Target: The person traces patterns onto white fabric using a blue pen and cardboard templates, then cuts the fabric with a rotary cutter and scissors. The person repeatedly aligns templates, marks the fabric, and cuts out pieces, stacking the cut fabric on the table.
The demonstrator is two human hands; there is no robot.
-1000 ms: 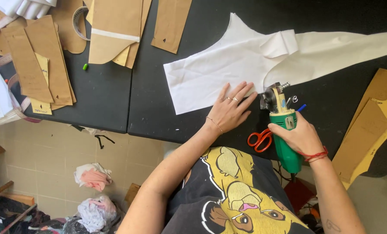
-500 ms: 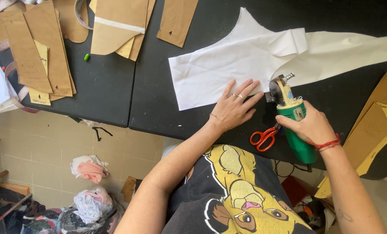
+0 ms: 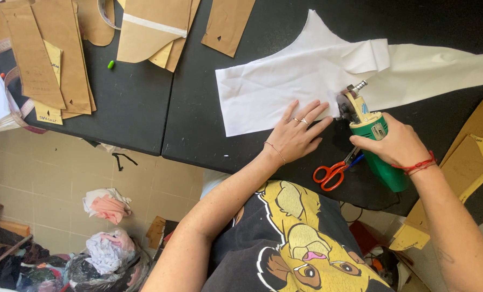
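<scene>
Green cutter [image 3: 372,139] advanced into white fabric [image 3: 312,75] edge (blade now touching).

Left hand [image 3: 295,136] flat on white fabric [image 3: 285,86], right hand [image 3: 394,145] around green rotary cutter [image 3: 374,141].

A: I'm seeing one head cam only, looking steeply down over the black table [image 3: 144,108] edge.

B: Close range, both forearms filling frame, floor showing lower left.
</scene>
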